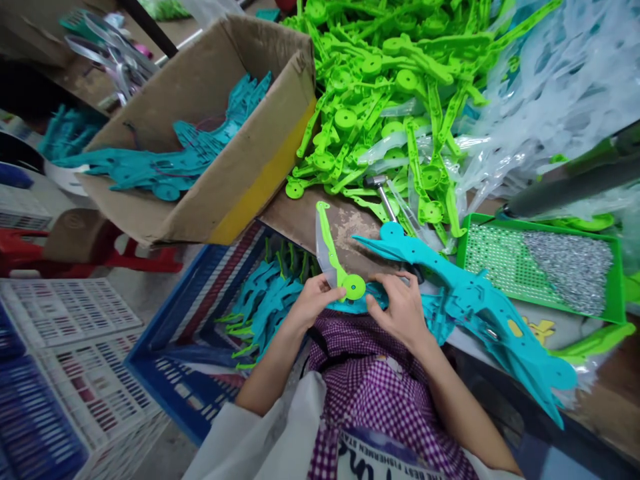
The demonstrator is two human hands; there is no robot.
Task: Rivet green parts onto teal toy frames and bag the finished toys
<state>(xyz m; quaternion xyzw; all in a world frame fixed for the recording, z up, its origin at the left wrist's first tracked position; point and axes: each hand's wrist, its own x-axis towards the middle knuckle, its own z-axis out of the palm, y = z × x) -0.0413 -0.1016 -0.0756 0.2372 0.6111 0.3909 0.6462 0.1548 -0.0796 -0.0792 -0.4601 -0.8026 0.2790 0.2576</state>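
My left hand (311,300) pinches a lime-green plastic arm (336,257) by its round end, the long part pointing up and away. A clear blade-like strip lies against it. My right hand (400,308) grips the same piece together with a teal plastic part (400,248) lying under it at the table's front edge. Both hands meet just above my purple checked apron.
A heap of green arms (390,87) covers the table's back. A cardboard box (210,133) holds teal parts at left. A green tray of small screws (550,263) sits right, a small hammer (381,193) behind my hands. A blue crate (200,347) of assembled pieces stands below.
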